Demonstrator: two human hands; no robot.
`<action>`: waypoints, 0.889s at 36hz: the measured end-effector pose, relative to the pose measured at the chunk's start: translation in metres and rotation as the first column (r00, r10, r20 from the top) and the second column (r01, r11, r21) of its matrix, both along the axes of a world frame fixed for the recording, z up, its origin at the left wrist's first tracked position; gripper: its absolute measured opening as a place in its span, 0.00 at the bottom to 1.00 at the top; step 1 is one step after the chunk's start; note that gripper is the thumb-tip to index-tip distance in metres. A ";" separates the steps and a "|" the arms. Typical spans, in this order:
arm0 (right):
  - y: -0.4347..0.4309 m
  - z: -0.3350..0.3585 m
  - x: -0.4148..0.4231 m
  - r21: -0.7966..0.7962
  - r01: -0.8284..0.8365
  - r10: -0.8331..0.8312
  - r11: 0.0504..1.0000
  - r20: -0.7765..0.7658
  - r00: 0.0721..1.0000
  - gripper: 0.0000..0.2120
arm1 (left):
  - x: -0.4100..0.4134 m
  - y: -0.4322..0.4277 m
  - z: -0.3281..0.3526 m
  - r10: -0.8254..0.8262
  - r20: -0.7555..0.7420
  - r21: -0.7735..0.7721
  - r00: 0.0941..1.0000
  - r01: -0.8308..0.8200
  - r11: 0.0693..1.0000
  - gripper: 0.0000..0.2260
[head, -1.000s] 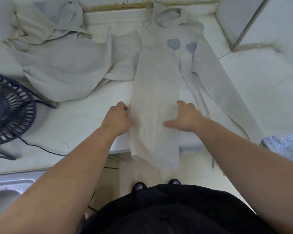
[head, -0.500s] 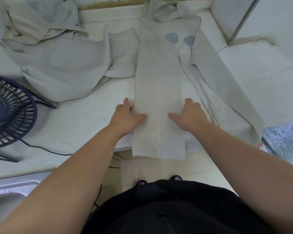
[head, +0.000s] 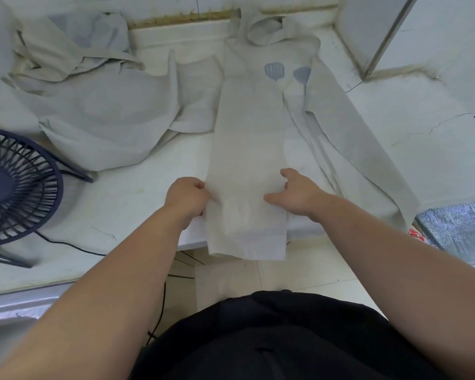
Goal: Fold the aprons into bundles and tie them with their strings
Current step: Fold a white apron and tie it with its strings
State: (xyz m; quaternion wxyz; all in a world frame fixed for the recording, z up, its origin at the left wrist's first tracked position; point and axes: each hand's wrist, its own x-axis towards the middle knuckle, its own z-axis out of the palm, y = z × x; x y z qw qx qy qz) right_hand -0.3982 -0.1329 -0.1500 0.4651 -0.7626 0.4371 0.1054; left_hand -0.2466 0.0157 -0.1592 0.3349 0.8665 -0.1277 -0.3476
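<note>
Handling first: the apron point(head: 247, 138) is thin, soft cloth, light and floppy, prob. a bit slidy on the smooth counter point(head: 126, 204). It won't keep a crease unless it's pressed flat. It lies folded into one long narrow strip down the middle of the counter. The bib w/ its grey print is at the far end, and the near end hangs over the counter's near edge.

The left hand point(head: 185, 194) has its fingers curled in, pinching the strip's left edge, and the cloth puckers there. The right hand point(head: 299, 194) sits on the right edge w/ the thumb laid flat across the cloth and the fingers loosely bent. Can't tell if they grip anything.

Best hold, I'd say, is both long edges near the hanging end, then fold or roll away toward the bib.

The strings point(head: 317, 141) trail just right of the strip. A wider band point(head: 373, 160) runs out to the near right edge and droops off, so both could get dragged or trapped.

Room-wise:
- A second apron point(head: 102, 116) is heaped far left, touching the strip's far left side.
- A dark fan point(head: 14, 185) and its cord point(head: 74, 246) sit at left, well apart.
- Bare counter lies either side of the hands.
</note>
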 end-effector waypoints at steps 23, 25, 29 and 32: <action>-0.078 0.000 -0.085 -0.580 0.099 -0.348 0.808 -0.336 0.875 0.18 | -0.044 -0.090 0.000 -0.641 0.332 0.378 0.692 0.525 0.762 0.18; -0.082 0.000 -0.090 -0.541 0.097 -0.334 0.836 -0.360 0.871 0.19 | -0.050 -0.100 0.001 -0.603 0.344 0.282 0.720 0.533 0.798 0.16; -0.085 -0.002 -0.099 -0.500 0.159 -0.350 0.852 -0.315 0.882 0.22 | -0.073 -0.116 0.000 -0.642 0.263 0.140 0.720 0.630 0.764 0.19; -0.089 -0.003 -0.113 -0.537 0.141 -0.347 0.832 -0.305 0.887 0.21 | -0.091 -0.129 -0.002 -0.747 0.228 0.078 0.625 0.753 0.654 0.21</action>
